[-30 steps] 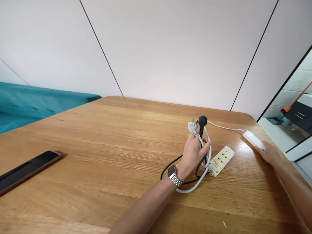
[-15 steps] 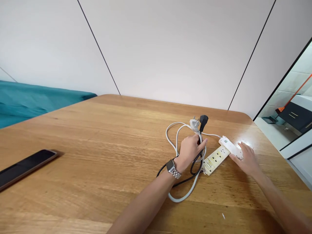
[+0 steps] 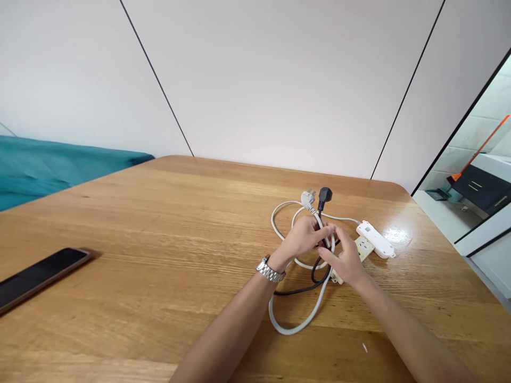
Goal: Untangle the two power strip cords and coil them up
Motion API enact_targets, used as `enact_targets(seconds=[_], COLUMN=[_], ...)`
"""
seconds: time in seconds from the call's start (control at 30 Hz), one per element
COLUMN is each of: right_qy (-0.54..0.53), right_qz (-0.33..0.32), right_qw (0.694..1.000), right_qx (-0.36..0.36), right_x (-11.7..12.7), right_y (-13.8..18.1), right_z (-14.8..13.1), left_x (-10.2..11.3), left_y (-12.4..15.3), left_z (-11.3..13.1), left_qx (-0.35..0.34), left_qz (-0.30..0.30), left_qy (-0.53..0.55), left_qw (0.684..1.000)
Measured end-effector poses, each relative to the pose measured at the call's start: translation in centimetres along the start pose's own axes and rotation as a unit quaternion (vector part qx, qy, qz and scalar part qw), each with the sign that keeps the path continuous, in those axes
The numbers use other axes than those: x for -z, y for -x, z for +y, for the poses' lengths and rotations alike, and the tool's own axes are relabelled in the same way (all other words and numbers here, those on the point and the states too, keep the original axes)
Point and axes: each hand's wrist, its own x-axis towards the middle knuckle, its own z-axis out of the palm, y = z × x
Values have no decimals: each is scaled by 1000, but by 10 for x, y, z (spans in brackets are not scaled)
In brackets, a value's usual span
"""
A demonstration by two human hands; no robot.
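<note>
My left hand (image 3: 304, 238), with a metal watch (image 3: 270, 269) on its wrist, is closed round a white cord and a black cord just below their plugs. The white plug (image 3: 307, 199) and the black plug (image 3: 324, 194) stick up beyond its fingers. My right hand (image 3: 346, 259) has come in beside it, fingers pinched at the same cords, and lies over a cream power strip (image 3: 362, 247). A white power strip (image 3: 375, 239) rests just to the right. Loops of white cord (image 3: 295, 323) and black cord (image 3: 295, 290) trail on the table below the hands.
A dark phone (image 3: 38, 276) lies at the left of the wooden table (image 3: 159, 223). A teal fabric surface (image 3: 48, 165) lies beyond the far left edge. The table's right edge drops to a floor with a dark stand (image 3: 479, 189).
My right hand left the white power strip and moved left to the cords held by my left hand. The white strip now lies next to the cream one. The plugs dipped slightly.
</note>
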Motion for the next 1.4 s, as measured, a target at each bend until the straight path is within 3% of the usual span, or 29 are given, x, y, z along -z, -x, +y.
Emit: enact_targets(seconds=[0.1, 0.23, 0.3, 0.37, 0.5, 0.67, 0.83, 0.97, 1.0, 1.07, 1.13, 1.17, 1.2, 1.27, 1.4], right_qy=[62, 161, 189, 217, 285, 274, 219, 206, 214, 249, 302, 319, 324, 302, 237], right_qz=[6, 2, -2, -6, 3, -38, -32, 8, 30, 91, 161, 182, 186, 165, 155], right_qw=[998, 985, 981, 975, 958, 959, 973, 973, 970, 960, 940, 929, 923, 928, 951], right_qx=[33, 54, 45, 35, 39, 53, 67, 104, 109, 85, 4, -47, -93, -144, -126], right_x=[7, 18, 24, 30, 38, 44, 45, 46, 47, 53, 62, 66, 70, 76, 77], right_y=[5, 14, 19, 24, 34, 44, 48, 46, 45, 43, 41, 40, 40, 39, 39], right_z=[11, 24, 29, 34, 42, 54, 57, 53, 54, 61, 74, 82, 90, 105, 115], left_x=[6, 20, 32, 45, 57, 47, 39, 54, 59, 61, 49, 38, 24, -9, -59], left_y=[-2, -10, -13, -15, -17, -17, -14, -11, -9, -1, 14, 22, 30, 44, 47], left_z=[-1, -11, -22, -35, -64, -83, -77, -56, -46, -24, -4, 4, 8, 10, -6], left_qx=[3, 12, 46, 99, 183, 260, 288, 303, 295, 220, 65, -14, -68, -89, -91], left_qz=[39, 172, 241, 271, 229, 190, 146, 90, 74, 43, -5, -44, -93, -152, -147], left_qy=[1, -45, -82, -134, -206, -297, -373, -419, -429, -412, -340, -308, -304, -362, -451], left_qw=[999, 984, 966, 948, 934, 899, 870, 851, 851, 883, 938, 950, 946, 916, 876])
